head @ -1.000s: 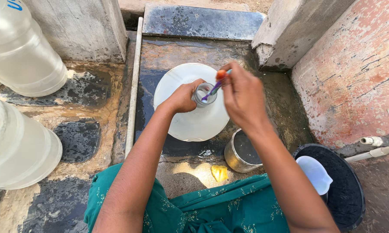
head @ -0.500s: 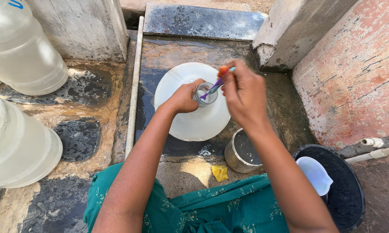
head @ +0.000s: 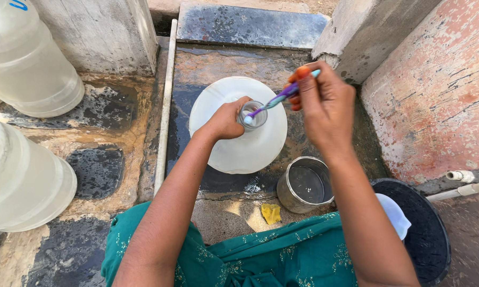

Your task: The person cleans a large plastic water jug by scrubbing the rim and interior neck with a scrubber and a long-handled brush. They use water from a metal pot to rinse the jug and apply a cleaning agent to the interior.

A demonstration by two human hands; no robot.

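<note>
The left hand (head: 226,119) grips the neck of a large translucent white plastic water jug (head: 239,143) standing mid-floor. The right hand (head: 324,103) pinches a purple-and-blue toothbrush (head: 279,98), bristles at the jug's mouth. A steel pot (head: 306,185) sits near right.

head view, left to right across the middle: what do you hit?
Big translucent water jugs → white pipe → left hand on the neck of the white jug → toothbrush → right hand → pink wall.
</note>
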